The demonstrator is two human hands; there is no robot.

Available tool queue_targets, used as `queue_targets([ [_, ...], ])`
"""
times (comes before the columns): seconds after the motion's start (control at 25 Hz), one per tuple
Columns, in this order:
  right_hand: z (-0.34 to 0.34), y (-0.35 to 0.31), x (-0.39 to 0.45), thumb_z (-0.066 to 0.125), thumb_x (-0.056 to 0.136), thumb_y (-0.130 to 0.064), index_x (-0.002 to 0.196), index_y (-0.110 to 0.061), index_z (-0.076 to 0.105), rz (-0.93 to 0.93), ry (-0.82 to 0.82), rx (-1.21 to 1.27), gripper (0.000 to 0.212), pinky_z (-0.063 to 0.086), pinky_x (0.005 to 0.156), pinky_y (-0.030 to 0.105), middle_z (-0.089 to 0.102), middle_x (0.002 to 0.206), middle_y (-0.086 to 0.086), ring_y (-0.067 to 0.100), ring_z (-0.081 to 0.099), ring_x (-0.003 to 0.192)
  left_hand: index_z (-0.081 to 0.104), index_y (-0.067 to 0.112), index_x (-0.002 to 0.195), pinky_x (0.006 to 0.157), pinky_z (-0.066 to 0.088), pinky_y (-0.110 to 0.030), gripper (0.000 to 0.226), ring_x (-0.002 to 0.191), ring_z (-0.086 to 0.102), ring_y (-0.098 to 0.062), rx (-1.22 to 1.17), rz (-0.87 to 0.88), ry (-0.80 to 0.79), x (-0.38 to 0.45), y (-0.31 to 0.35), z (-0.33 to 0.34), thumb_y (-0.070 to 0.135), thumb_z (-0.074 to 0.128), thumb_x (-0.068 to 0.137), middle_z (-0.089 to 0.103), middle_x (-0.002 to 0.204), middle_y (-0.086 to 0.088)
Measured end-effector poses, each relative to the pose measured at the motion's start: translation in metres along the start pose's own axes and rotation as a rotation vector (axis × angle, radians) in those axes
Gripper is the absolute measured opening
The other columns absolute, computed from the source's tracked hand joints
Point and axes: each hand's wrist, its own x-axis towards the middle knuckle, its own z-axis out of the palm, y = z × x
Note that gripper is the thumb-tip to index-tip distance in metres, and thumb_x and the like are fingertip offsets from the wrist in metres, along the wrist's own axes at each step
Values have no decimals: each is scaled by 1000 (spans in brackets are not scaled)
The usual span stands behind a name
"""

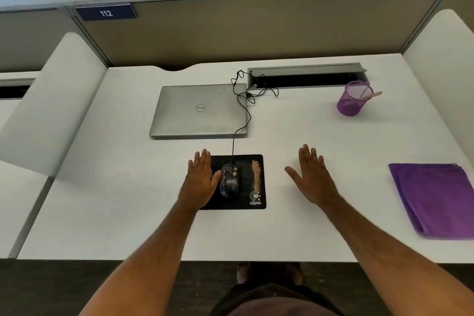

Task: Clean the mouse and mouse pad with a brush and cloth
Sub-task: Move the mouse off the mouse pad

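Note:
A dark wired mouse [230,180] dusted with tan crumbs sits on a black Logitek mouse pad [247,200]; a strip of tan debris [256,174] lies along the pad's right side. My left hand [201,178] is flat and open over the pad's left edge, its thumb close to the mouse. My right hand [311,177] is spread open over the white desk, to the right of the pad, holding nothing. A folded purple cloth [436,197] lies at the desk's right. A wooden handle, likely the brush [371,95], sticks out of a purple mesh cup [352,100] at the back right.
A shut silver laptop [200,110] lies behind the pad, with the mouse cable [243,100] looping across its right edge into a grey cable tray [305,75]. Partition walls [256,28] enclose the desk [128,213] at the back and both sides.

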Motion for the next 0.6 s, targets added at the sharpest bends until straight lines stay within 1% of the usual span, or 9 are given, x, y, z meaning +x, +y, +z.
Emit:
queue_targets([
  [0.04,3,0,-2,13,94,-69,163,-6,4,5,-5,-4,94,1,130,42,-1,173,11,29,-2,160,0,8,165,128,-8,-36,71,159,-14,-19,9,-1,12,-1,0,3,42,32,111,-5,174,-5],
  [0.16,9,3,-8,12,94,-70,163,-6,2,11,-45,-37,94,0,130,41,-3,173,10,27,-4,160,0,9,165,129,-7,-37,72,159,-13,-20,-1,-31,-28,-6,1,8,44,32,111,-5,174,-6],
  [0.44,26,7,-14,14,98,-67,163,-7,-1,-39,-90,-83,90,-2,130,40,-8,172,9,25,-9,160,0,10,165,129,-8,-37,78,158,-16,-15,-22,-28,-36,-13,1,25,55,29,108,-4,174,-4],
  [0.52,30,10,-15,19,101,-64,163,-6,-1,-55,-97,-96,87,-2,130,40,-8,172,9,26,-9,159,5,12,165,131,-2,-41,82,160,-7,-18,-14,-40,-7,-15,5,27,61,29,104,4,174,-5],
  [0.6,33,12,-14,26,104,-60,163,-6,-1,-65,-98,-102,85,-2,130,40,-8,172,10,26,-9,159,17,12,164,130,13,-46,85,159,14,-24,-13,-53,67,-17,15,29,65,38,102,22,170,-9],
])
